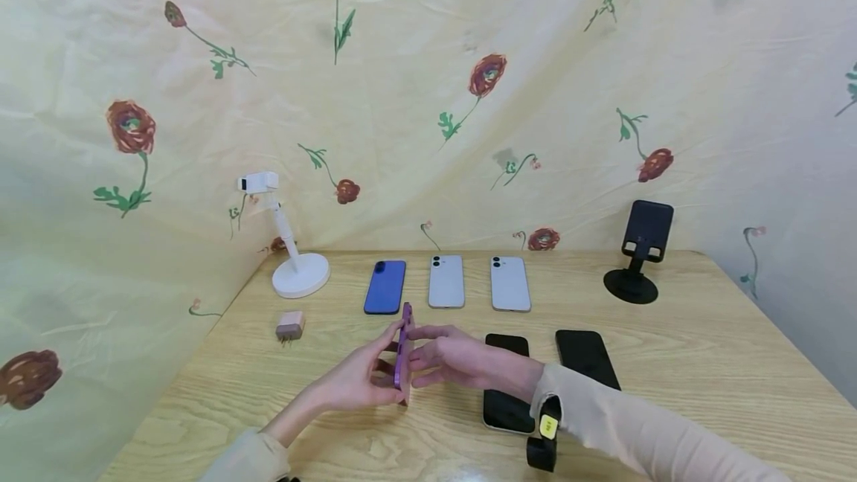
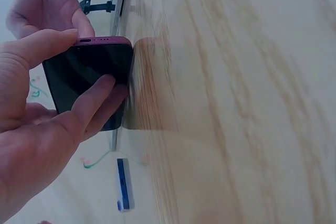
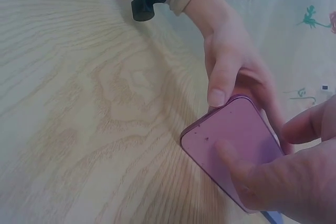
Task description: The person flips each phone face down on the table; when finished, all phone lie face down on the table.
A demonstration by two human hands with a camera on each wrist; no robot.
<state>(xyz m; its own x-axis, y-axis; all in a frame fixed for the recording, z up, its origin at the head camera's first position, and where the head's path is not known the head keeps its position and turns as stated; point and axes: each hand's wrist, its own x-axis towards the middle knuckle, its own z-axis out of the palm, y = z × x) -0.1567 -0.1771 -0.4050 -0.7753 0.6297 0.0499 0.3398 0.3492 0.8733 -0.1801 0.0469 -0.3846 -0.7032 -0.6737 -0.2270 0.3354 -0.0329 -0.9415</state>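
A smartphone with a pink back [image 3: 239, 129] and a black screen [image 2: 68, 74] stands on edge above the wooden table. My left hand [image 1: 358, 379] grips it, the thumb on the end with the charging port and fingers spread across the screen. On the back side is my right hand [image 1: 458, 357]; in the right wrist view one of its digits touches the pink back and another reaches past the phone's side. Two dark-screened phones lie to the right, one [image 1: 509, 404] partly beneath my right forearm, the other [image 1: 588, 357] beyond it.
At the back lie a blue phone [image 1: 385, 287], a white phone [image 1: 446, 282] and another white phone [image 1: 511, 284]. A white phone stand [image 1: 301, 275] and a small pinkish charger [image 1: 291, 325] are left; a black stand [image 1: 631, 286] is back right. Flowered cloth [image 1: 415, 110] hangs behind.
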